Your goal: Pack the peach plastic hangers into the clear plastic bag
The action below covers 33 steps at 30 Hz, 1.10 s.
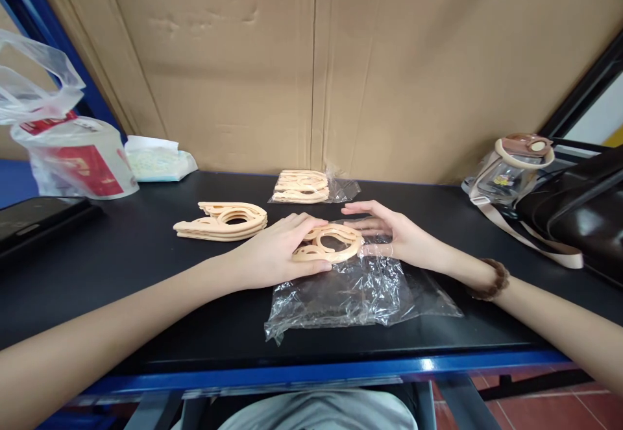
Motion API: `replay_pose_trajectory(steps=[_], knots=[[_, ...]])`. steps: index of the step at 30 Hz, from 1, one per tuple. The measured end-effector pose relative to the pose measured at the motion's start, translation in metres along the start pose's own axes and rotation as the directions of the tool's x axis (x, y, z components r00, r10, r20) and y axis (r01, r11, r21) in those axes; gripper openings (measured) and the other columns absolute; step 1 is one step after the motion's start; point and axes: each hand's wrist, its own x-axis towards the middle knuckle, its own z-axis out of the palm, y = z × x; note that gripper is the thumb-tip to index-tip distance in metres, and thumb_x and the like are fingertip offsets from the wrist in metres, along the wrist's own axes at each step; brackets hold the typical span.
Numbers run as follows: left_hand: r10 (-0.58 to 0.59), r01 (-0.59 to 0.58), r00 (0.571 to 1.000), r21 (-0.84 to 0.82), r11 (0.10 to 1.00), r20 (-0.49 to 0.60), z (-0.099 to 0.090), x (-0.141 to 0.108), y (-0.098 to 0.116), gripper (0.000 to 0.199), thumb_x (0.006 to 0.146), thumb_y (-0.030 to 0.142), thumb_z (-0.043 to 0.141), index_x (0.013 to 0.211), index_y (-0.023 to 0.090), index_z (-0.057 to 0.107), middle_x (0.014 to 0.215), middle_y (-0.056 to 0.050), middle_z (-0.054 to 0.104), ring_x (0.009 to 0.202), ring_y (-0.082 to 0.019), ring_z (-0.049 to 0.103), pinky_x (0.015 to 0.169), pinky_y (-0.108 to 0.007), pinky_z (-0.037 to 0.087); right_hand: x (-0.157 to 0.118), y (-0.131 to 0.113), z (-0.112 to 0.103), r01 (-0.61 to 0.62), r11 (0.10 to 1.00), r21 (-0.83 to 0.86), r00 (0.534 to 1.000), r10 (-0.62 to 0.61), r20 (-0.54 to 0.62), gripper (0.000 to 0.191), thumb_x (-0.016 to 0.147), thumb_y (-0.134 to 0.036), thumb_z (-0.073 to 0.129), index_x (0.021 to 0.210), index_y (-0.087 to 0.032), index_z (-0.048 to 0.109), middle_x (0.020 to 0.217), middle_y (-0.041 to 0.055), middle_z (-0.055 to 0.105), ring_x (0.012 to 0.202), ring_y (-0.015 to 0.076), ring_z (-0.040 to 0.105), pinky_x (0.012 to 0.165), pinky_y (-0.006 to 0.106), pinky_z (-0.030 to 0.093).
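Over on the left, a stack of looped, peach plastic hangers (210,227) sits on the black tabletop (141,242); next, the left hand (275,248) pinches a similar folded peach plastic bundle (317,244) above the crinkled clear plastic bag (335,300); the right hand (389,230), fingers parted, curves around its right end.

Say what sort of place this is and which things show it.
Probably a workbench, perhaps in a workshop: a black table edged in blue, cardboard standing behind it, and beige pieces in stacks, one at a clear bag.
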Motion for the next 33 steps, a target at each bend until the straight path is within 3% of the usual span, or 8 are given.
replay_pose_trajectory(steps=[9, 14, 18, 22, 26, 29, 33], knots=[[0.039, -0.039, 0.999, -0.069, 0.997, 0.008, 0.0, 0.001, -0.002, 0.059, 0.082, 0.053, 0.059, 0.133, 0.026, 0.044, 0.132, -0.007, 0.052, 0.119, -0.025, 0.05, 0.098, -0.037, 0.041, 0.002, 0.003, 0.002, 0.007, 0.999, 0.044, 1.0, -0.008, 0.011, 0.062, 0.077, -0.026, 0.073, 0.131, -0.029, 0.043, 0.144, 0.0082, 0.044, 0.126, 0.024, 0.051, 0.102, 0.046, 0.047], [0.045, -0.044, 0.999, -0.076, 0.996, 0.006, 0.0, 0.002, -0.001, 0.06, 0.084, 0.051, 0.058, 0.135, 0.025, 0.043, 0.133, -0.009, 0.053, 0.121, -0.025, 0.049, 0.1, -0.038, 0.04, 0.002, 0.0, 0.003, 0.045, 0.995, -0.084, 0.999, -0.043, 0.02, 0.064, 0.078, -0.032, 0.072, 0.134, -0.027, 0.041, 0.129, 0.0088, 0.058, 0.115, 0.023, 0.06, 0.101, 0.047, 0.047], [0.035, -0.029, 0.999, -0.181, 0.983, 0.031, -0.002, 0.001, 0.0, 0.058, 0.09, 0.051, 0.049, 0.139, 0.023, 0.038, 0.142, -0.008, 0.047, 0.127, -0.023, 0.046, 0.105, -0.037, 0.037, 0.001, -0.006, 0.006, 0.058, 0.978, -0.198, 0.998, -0.055, 0.022, 0.073, 0.073, -0.037, 0.076, 0.136, -0.028, 0.039, 0.119, 0.0073, 0.064, 0.11, 0.0243, 0.063, 0.098, 0.047, 0.049], [-0.021, 0.042, 0.998, -0.361, 0.932, 0.062, -0.007, 0.001, 0.004, 0.047, 0.097, 0.046, 0.033, 0.138, 0.025, 0.04, 0.148, -0.003, 0.042, 0.133, -0.021, 0.04, 0.111, -0.038, 0.03, 0.0, -0.007, 0.008, 0.08, 0.954, -0.289, 0.996, -0.087, -0.013, 0.067, 0.077, -0.038, 0.073, 0.134, -0.028, 0.041, 0.123, 0.0075, 0.061, 0.103, 0.0217, 0.065, 0.095, 0.044, 0.051], [-0.077, 0.109, 0.994, -0.574, 0.811, 0.081, -0.008, 0.004, 0.003, 0.051, 0.096, 0.049, 0.03, 0.139, 0.023, 0.04, 0.149, -0.005, 0.041, 0.132, -0.023, 0.042, 0.108, -0.037, 0.036, -0.001, -0.004, 0.008, 0.099, 0.938, -0.333, 0.994, -0.11, -0.015, 0.068, 0.076, -0.039, 0.073, 0.134, -0.028, 0.04, 0.125, 0.007, 0.06, 0.102, 0.0206, 0.065, 0.095, 0.043, 0.05], [-0.082, 0.108, 0.994, -0.631, 0.768, 0.071, -0.005, 0.006, 0.0, 0.053, 0.094, 0.052, 0.032, 0.137, 0.022, 0.042, 0.149, -0.006, 0.041, 0.133, -0.025, 0.041, 0.109, -0.037, 0.035, 0.0, -0.004, 0.008, 0.104, 0.946, -0.308, 0.994, -0.108, 0.006, 0.072, 0.074, -0.039, 0.075, 0.136, -0.028, 0.039, 0.123, 0.0055, 0.061, 0.109, 0.0214, 0.063, 0.097, 0.041, 0.049], [-0.016, 0.046, 0.998, -0.628, 0.777, 0.054, -0.001, 0.006, -0.004, 0.049, 0.096, 0.049, 0.033, 0.138, 0.024, 0.042, 0.148, -0.003, 0.042, 0.131, -0.022, 0.043, 0.109, -0.035, 0.034, -0.001, -0.006, 0.01, 0.12, 0.947, -0.297, 0.992, -0.129, -0.012, 0.069, 0.074, -0.038, 0.075, 0.133, -0.03, 0.041, 0.131, 0.0055, 0.055, 0.109, 0.0205, 0.062, 0.094, 0.039, 0.051]])
